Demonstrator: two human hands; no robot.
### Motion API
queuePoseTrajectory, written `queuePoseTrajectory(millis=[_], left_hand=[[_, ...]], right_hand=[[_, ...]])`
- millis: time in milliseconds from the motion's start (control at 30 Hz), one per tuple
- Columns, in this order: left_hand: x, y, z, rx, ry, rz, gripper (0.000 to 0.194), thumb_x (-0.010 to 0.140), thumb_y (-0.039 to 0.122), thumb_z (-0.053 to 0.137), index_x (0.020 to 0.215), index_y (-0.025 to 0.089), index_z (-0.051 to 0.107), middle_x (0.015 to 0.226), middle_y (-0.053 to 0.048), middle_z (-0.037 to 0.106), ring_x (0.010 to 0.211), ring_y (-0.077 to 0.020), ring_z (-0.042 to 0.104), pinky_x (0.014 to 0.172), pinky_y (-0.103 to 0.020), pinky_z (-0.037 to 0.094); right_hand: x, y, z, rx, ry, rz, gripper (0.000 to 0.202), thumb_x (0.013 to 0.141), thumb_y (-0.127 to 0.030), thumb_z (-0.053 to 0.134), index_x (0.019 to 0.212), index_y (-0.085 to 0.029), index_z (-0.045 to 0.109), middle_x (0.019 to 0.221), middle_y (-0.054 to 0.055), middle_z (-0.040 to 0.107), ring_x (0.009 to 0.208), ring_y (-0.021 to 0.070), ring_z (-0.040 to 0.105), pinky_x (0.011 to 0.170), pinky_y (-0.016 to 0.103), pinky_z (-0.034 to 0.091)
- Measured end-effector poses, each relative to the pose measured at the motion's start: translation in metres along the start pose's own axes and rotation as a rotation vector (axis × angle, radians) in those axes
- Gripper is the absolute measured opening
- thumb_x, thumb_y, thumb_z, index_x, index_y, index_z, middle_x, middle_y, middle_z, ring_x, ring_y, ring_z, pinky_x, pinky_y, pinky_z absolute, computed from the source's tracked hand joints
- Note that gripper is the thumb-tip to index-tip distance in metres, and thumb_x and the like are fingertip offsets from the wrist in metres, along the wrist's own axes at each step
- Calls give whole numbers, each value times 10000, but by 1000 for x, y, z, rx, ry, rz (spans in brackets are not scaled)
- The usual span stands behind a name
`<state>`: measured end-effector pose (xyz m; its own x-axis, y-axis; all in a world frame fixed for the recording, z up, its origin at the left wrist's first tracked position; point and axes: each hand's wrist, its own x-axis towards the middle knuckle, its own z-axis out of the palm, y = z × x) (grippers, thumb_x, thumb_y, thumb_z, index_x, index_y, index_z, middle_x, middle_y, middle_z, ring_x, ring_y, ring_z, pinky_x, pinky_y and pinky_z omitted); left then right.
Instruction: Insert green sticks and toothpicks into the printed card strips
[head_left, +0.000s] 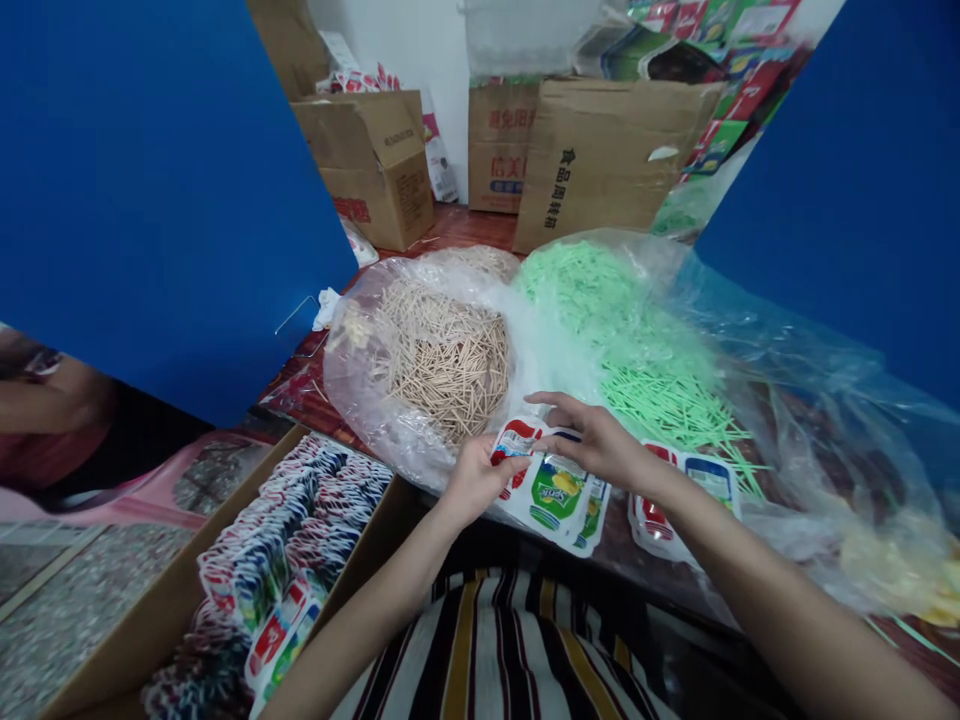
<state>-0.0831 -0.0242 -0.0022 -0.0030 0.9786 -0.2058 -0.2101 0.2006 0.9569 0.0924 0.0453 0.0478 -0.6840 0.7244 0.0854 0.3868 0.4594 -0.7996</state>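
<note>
My left hand (480, 480) pinches the left edge of a printed packet (553, 492) with red and green-yellow pictures, near the table's front edge. My right hand (592, 435) is at the packet's upper side, its thumb and fingers closed on the top edge; whether a stick is between them is too small to tell. Another packet shows beneath it. Further right, under my right forearm, lies a stack of similar packets (660, 525). Beyond my hands, a clear plastic bag holds beige sticks (457, 375), and a second holds green sticks (667, 400).
An open carton (225, 530) full of packets stands at the lower left. Cardboard boxes (607, 160) line the back of the table, between blue panels (150, 180). A person's arm (52, 400) shows at far left. Loose plastic film (832, 420) spreads rightward.
</note>
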Motion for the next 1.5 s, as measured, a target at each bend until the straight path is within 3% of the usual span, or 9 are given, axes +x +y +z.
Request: queuePoseTrajectory(millis=[200,333,500,567,700,800,967,1233,1500], left_hand=[[2,-8,10,-39,88,14,275,509,265,836,697,113,704,596,-11,666,510,-126,582,535,-246,491],[-1,-1,13,-71,6,-86,313,544,343,825,710,105,709,622,-48,690,524,-152,617,543,-274,514],[-3,4,10,11,-232,-110,339,528,247,841,816,118,719,775,-74,730,666,-182,664,621,-273,530],[0,0,11,77,-199,-82,307,539,234,829,799,117,714,739,-64,724,633,-178,654,573,-258,518],[6,-8,20,77,25,7,238,558,192,793,761,120,694,698,-38,717,606,-168,644,573,-254,518],[6,-10,28,13,76,9,228,572,186,774,771,125,680,732,-37,722,634,-171,652,605,-260,528],[4,-18,38,13,66,-71,266,568,260,808,762,122,688,661,-31,706,583,-169,644,583,-270,532],[6,-25,52,2,60,-61,315,542,281,830,785,119,712,731,-49,735,649,-200,673,640,-290,544],[0,-20,63,14,-39,-76,312,559,265,830,808,115,716,747,-58,738,680,-204,676,684,-300,550]], right_hand=[[-15,15,-3,-4,65,13,304,832,-444,591,790,-152,666,745,35,676,692,157,616,633,253,450],[-24,15,-7,-47,112,5,310,842,-444,579,782,-154,673,723,34,668,668,151,605,609,242,432],[-33,17,-7,45,164,64,310,822,-453,600,769,-157,675,731,29,679,683,154,613,610,234,442],[-37,17,-7,66,175,72,300,817,-444,608,771,-155,674,727,26,674,683,151,610,609,232,439],[-44,17,-8,41,189,67,271,846,-413,578,827,-157,665,755,28,675,703,151,611,639,238,439],[-49,19,-6,-85,234,74,301,873,-416,533,776,-153,641,713,32,643,669,147,582,622,241,417],[-56,24,-1,-89,277,95,339,866,-454,536,717,-155,599,643,6,584,612,129,530,578,228,372],[-67,32,6,31,327,152,406,820,-529,567,681,-148,572,622,-9,543,597,116,489,546,209,346],[-77,34,-11,90,161,90,402,834,-508,556,670,-141,551,620,-25,488,605,110,449,564,213,340]])
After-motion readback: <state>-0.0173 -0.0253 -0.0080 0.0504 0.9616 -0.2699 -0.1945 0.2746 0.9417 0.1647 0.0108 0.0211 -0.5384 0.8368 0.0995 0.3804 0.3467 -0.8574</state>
